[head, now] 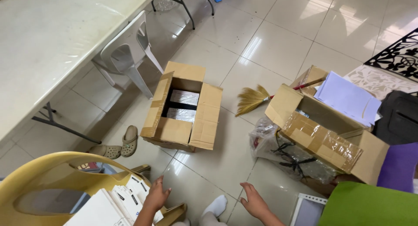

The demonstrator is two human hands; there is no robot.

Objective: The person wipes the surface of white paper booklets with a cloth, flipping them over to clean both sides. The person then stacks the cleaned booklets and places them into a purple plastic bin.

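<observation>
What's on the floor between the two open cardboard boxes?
In the head view, a straw broom lies on the tiles between the left box and right box, handle toward the right one.

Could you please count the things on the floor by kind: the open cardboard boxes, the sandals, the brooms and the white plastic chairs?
Open cardboard boxes: 2, the middle box and the right box
Sandals: 2, one sandal beside another sandal
Brooms: 1, the straw broom
White plastic chairs: 1, the white chair
Total: 6
</observation>
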